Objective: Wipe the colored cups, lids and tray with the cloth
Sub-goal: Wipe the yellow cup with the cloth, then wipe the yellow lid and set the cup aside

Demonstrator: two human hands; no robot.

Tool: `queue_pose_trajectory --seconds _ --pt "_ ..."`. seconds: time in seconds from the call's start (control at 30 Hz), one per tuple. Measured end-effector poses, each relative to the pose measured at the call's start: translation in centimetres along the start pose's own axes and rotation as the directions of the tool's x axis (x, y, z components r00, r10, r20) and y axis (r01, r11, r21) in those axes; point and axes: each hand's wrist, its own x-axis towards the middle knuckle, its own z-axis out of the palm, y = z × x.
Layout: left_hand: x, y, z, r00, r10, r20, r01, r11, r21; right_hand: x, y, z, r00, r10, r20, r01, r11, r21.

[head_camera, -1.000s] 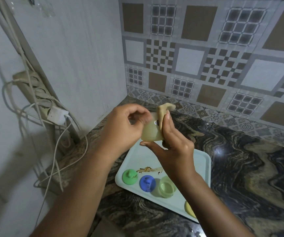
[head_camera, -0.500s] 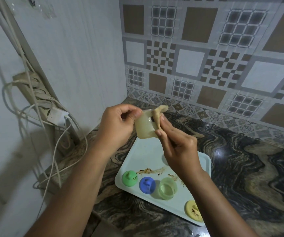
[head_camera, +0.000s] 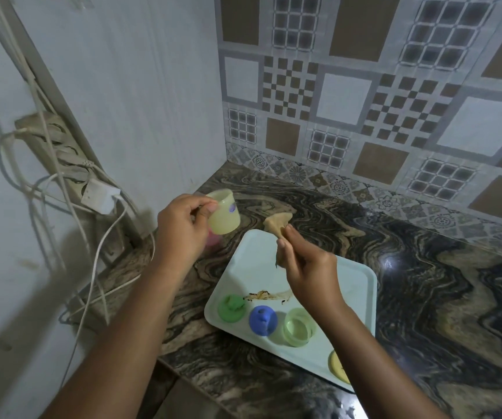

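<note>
My left hand [head_camera: 180, 228] grips a pale yellow cup [head_camera: 224, 216] by its rim, held above the counter left of the tray. My right hand [head_camera: 307, 267] pinches a tan cloth [head_camera: 277, 226] over the pale blue tray [head_camera: 355, 285], apart from the cup. On the tray's near edge sit a green lid [head_camera: 231, 308], a blue lid [head_camera: 262, 320], a clear green cup [head_camera: 298, 326] and a yellow lid [head_camera: 337, 365], the last partly hidden by my right forearm. A brown smear [head_camera: 266, 295] marks the tray. A pink cup [head_camera: 213, 238] shows partly behind my left hand.
The tray lies on a dark marbled counter [head_camera: 440, 297] in a corner between a white wall and a patterned tile wall. A power strip [head_camera: 59, 155] with white cables [head_camera: 98, 255] hangs on the left wall beside the counter.
My left hand has carried the yellow cup leftward, away from the cloth. My right hand with the cloth has dropped slightly toward the tray. Cup and cloth no longer touch.
</note>
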Motion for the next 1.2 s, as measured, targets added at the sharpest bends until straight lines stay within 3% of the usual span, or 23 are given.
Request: queue_pose_trajectory --seconds 0.1,0.23,0.4,0.53,0.73,0.97,1.2 --pt "-0.8 -2.8 0.4 0.999 -0.033 0.043 0.029 0.996 0.084 0.9 1.6 2.2 0.998 0.007 0.061 -0.004 0.999 -0.044" --pt "-1.5 -5.8 0.5 0.992 -0.056 0.116 0.030 0.977 0.210 1.5 3.6 6.3 0.976 -0.135 0.171 0.175 0.953 -0.248" --pt "-2.9 -9.5 0.9 0.954 -0.235 0.184 0.162 0.925 0.343 0.7 6.2 11.1 0.904 -0.095 0.418 0.244 0.916 -0.320" --pt "-3.8 -12.1 1.5 0.919 -0.312 0.241 0.202 0.897 0.392 0.5 7.1 13.7 0.867 -0.057 0.494 0.252 0.907 -0.337" --pt "-4.5 -13.6 2.0 0.854 -0.410 0.321 0.248 0.862 0.443 0.4 7.4 15.3 0.855 -0.061 0.514 0.258 0.911 -0.320" --pt "-5.0 -13.5 2.3 0.835 -0.408 0.369 0.212 0.857 0.470 0.3 7.6 15.5 0.875 -0.098 0.473 0.253 0.927 -0.276" --pt "-4.9 -12.1 2.5 0.875 -0.373 0.308 0.188 0.849 0.494 -0.4 7.3 15.1 0.918 -0.128 0.376 0.224 0.948 -0.225"
